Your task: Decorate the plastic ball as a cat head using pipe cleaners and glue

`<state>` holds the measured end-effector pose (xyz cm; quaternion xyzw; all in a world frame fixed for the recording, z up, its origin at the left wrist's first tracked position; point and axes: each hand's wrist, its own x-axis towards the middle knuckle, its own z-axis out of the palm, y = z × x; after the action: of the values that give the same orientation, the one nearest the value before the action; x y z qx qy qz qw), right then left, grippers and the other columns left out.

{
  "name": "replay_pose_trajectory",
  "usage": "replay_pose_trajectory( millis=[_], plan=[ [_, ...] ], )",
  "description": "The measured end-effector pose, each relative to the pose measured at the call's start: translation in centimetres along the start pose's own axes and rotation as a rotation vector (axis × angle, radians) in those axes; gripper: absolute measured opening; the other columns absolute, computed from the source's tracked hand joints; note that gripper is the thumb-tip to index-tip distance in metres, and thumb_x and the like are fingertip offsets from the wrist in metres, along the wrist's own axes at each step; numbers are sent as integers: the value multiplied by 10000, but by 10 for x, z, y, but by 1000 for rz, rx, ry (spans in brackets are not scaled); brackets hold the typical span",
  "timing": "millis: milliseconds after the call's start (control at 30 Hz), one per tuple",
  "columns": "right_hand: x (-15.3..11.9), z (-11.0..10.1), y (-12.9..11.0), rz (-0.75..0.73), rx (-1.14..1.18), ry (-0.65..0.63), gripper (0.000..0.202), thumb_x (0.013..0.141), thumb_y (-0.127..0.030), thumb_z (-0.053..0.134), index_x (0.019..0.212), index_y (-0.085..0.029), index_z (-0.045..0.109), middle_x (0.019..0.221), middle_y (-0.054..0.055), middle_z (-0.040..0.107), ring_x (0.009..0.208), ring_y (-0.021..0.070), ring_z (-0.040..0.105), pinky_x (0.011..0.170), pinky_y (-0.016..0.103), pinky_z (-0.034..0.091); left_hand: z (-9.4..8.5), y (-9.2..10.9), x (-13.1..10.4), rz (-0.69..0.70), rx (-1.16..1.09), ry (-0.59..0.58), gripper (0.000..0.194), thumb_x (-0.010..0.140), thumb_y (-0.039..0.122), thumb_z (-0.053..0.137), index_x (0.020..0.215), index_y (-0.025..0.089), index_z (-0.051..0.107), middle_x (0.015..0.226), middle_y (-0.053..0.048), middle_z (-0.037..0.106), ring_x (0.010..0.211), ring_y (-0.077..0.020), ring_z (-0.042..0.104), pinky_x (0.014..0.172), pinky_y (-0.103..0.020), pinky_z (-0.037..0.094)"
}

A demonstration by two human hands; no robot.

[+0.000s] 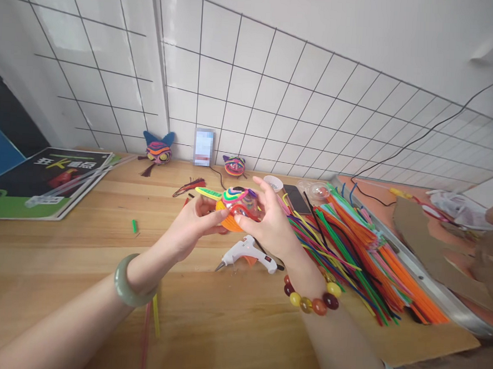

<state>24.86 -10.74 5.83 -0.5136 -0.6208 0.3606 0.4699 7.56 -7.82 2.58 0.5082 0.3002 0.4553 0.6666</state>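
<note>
Between my two hands, above the table, is a small round craft head [233, 206] made of bright pipe cleaners. It has an orange underside, striped colours on top and a yellow-green ear sticking out to the left. My left hand [196, 223] is closed around its left side, thumb on the front. On the other side, my right hand [271, 219] grips it with the thumb low at the front and the fingers behind. Just below them a white hot glue gun [248, 254] lies on its side, nozzle toward the left.
Bundles of pipe cleaners [350, 257] cover the right side. At the wall stand a finished blue-eared head [159, 148], a lit phone [203, 147] and a smaller purple-eared head [235, 165]. A dark phone [297, 200] and a magazine [46, 183] lie on the table [237, 329].
</note>
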Motion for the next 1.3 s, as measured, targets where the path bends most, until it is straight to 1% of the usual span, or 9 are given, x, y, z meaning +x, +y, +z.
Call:
replay_pose_trajectory(
  millis=[100,233,567,767,867,967,1033,1200,1300],
  plan=[
    [0,0,0,3,-12,7,804,728,-224,706,1432,-290,323,1320,81,550,1139,243,615,1019,458,495,0,1,0,-4,11,-13,393,769,354,754,1084,164,616,1063,-104,671,990,-267,664,819,-433,581],
    [0,0,1,5,-11,5,801,728,-220,706,1429,-296,325,1320,81,554,1133,245,623,1007,455,505,-1,0,0,-5,11,2,412,758,357,768,1085,164,607,1105,-116,660,992,-270,668,798,-416,587],
    [1,-1,4,-12,14,-6,817,733,-219,711,1443,-317,317,1331,71,548,1134,244,625,1004,446,507,-1,-2,2,20,1,5,409,760,342,767,1082,157,595,1087,-125,665,962,-261,674,767,-403,599],
    [0,-1,2,-43,12,-11,820,744,-205,704,1451,-317,302,1352,70,544,1161,240,614,1021,452,506,-1,-3,3,45,29,-7,443,768,361,761,1119,159,582,1111,-125,656,980,-266,666,780,-426,596],
    [-1,-2,1,-59,10,-11,833,747,-200,704,1460,-317,289,1371,74,528,1165,240,614,1020,452,514,-2,-4,4,61,53,-42,435,785,359,747,1125,147,579,1089,-129,674,936,-257,676,793,-442,590],
    [-1,-2,2,-79,-2,1,831,748,-205,709,1459,-336,300,1383,70,513,1182,253,604,1025,472,513,-3,-4,5,68,62,-51,445,786,359,744,1141,147,576,1075,-130,698,879,-252,691,788,-453,587],
    [-2,-2,3,-97,-15,6,829,748,-208,713,1457,-347,309,1390,67,504,1207,260,587,1040,486,501,-4,-4,5,76,51,-58,459,782,352,747,1158,154,571,1079,-132,708,874,-256,698,783,-446,588],
    [-4,-1,1,-130,3,6,850,753,-217,715,1477,-336,286,1406,67,488,1270,259,538,1060,471,490,-6,-7,6,85,-38,-82,466,784,326,749,1181,186,546,1148,-132,700,981,-281,693,772,-412,592],
    [-4,-1,-2,-111,39,-26,878,749,-206,712,1491,-328,259,1424,67,474,1281,260,529,1071,469,481,-7,-9,7,70,-80,-73,468,780,319,754,1176,195,536,1132,-119,706,960,-269,702,756,-386,592]
  ],
)
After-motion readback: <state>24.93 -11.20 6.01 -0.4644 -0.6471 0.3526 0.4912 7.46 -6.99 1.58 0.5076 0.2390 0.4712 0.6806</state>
